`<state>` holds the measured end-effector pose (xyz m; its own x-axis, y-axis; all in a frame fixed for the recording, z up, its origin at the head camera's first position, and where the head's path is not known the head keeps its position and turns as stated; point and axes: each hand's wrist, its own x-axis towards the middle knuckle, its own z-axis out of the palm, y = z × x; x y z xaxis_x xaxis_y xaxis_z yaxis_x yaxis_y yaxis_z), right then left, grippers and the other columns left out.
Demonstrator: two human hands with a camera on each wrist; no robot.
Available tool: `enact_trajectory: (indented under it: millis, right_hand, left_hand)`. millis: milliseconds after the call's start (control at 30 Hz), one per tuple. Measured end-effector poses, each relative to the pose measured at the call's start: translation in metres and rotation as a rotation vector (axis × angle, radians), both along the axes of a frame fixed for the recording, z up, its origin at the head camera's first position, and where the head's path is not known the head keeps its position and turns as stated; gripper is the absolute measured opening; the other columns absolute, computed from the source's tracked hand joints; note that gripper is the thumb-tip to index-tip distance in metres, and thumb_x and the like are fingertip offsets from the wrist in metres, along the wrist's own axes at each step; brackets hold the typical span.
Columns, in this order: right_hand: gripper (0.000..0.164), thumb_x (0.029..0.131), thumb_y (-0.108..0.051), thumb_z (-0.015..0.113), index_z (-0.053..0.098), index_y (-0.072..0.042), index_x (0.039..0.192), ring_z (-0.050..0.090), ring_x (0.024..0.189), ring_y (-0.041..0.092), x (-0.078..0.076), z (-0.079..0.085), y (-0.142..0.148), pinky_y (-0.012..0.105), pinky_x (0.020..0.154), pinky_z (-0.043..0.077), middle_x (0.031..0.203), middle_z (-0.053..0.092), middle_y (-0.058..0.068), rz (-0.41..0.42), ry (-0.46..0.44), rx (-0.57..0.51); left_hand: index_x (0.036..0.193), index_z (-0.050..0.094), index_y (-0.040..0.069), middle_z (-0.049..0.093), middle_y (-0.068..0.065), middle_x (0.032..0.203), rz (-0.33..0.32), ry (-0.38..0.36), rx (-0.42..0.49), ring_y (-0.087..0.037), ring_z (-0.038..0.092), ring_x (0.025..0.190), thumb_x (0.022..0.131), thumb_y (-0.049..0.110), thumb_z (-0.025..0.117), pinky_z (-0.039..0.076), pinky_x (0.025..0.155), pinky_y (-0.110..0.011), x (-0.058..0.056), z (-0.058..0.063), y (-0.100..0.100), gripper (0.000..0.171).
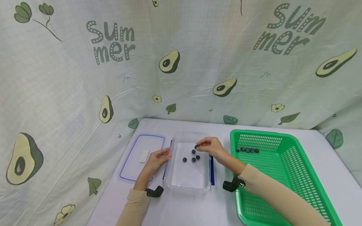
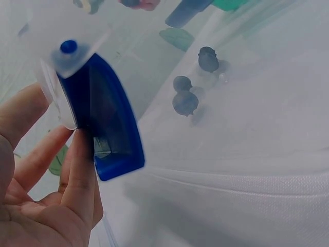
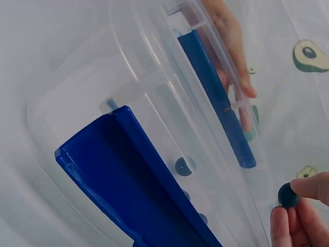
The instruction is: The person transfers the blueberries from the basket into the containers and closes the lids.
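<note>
Over the clear plastic container [image 1: 186, 185], my right hand [image 1: 212, 147] pinches a blueberry [image 3: 288, 195] between thumb and fingertips. Several more blueberries [image 1: 193, 159] lie on the container's floor below it. On the near side, my left hand [image 1: 155, 161] holds the container's left rim, with fingertips beside the blue latch [image 2: 110, 118] in the left wrist view. A second blue latch [image 3: 128, 170] hangs down along the right side. Seen through the clear wall in the left wrist view are blueberries [image 2: 185, 103] inside.
To the right stands a green plastic basket [image 1: 306, 163] with a short row of blueberries [image 1: 247, 150] near its far left corner. A clear lid [image 1: 131, 157] with a blue-edged rim lies left of the container, bearing a small white rectangle [image 1: 144, 156]. A printed curtain [image 1: 192, 62] hangs behind the table.
</note>
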<state>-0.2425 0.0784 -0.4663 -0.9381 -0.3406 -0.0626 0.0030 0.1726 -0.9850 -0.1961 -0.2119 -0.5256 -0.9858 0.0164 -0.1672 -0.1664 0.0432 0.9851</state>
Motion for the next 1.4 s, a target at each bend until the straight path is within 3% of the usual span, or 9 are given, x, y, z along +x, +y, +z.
enact_trajectory:
  millis: [267,367,567,667,933,1400]
  right_hand:
    - [0.018,0.086,0.006,0.072,0.069,0.013,0.102,0.066,0.088,0.024,0.022,0.034,-0.002,0.025,0.079,0.054,0.104,0.068,0.029,0.005,0.027,0.033]
    - [0.017,0.086,0.006,0.072,0.069,0.013,0.101,0.066,0.086,0.022,0.019,0.031,-0.002,0.025,0.078,0.054,0.102,0.069,0.028,0.000,0.031,0.037]
    - [0.019,0.085,0.002,0.076,0.071,0.010,0.102,0.066,0.085,0.016,0.001,0.005,0.000,0.027,0.080,0.054,0.100,0.072,0.021,-0.027,0.007,0.037]
    - [0.020,0.085,0.000,0.076,0.071,0.009,0.102,0.067,0.085,0.015,-0.002,0.001,0.001,0.028,0.083,0.054,0.099,0.073,0.017,-0.040,-0.002,0.018]
    - [0.019,0.085,-0.001,0.077,0.073,0.006,0.102,0.069,0.087,0.015,-0.004,0.007,0.008,0.028,0.086,0.053,0.097,0.074,0.012,-0.053,0.015,-0.045]
    - [0.033,0.087,-0.005,0.077,0.066,0.014,0.111,0.068,0.090,0.011,-0.005,0.027,0.037,0.022,0.085,0.053,0.103,0.072,0.014,-0.073,0.031,-0.107]
  left_hand:
    - [0.135,0.059,-0.002,0.061,-0.019,0.124,-0.017,0.014,-0.001,-0.016,0.059,0.106,0.091,0.009,0.074,0.051,0.087,-0.019,-0.002,0.001,0.001,0.048]
    - [0.135,0.059,-0.003,0.061,-0.019,0.123,-0.028,0.033,0.002,-0.016,0.060,0.106,0.091,0.013,0.075,0.051,0.088,-0.020,-0.002,0.002,0.000,0.050]
    - [0.133,0.062,-0.001,0.064,-0.013,0.117,-0.055,0.100,-0.004,-0.014,0.061,0.103,0.087,0.025,0.080,0.052,0.087,-0.020,-0.001,0.000,-0.002,0.055]
    - [0.133,0.061,-0.002,0.062,-0.015,0.119,-0.047,0.078,0.000,-0.015,0.061,0.104,0.088,0.021,0.079,0.052,0.088,-0.020,-0.001,0.000,-0.001,0.053]
    - [0.136,0.058,-0.003,0.058,-0.024,0.129,-0.024,0.011,-0.005,-0.015,0.060,0.106,0.092,0.008,0.073,0.051,0.089,-0.020,-0.002,0.002,0.001,0.048]
    - [0.135,0.057,-0.006,0.061,-0.014,0.118,-0.024,0.007,0.044,-0.011,0.060,0.101,0.091,0.003,0.072,0.051,0.087,-0.018,0.000,0.001,0.000,0.047]
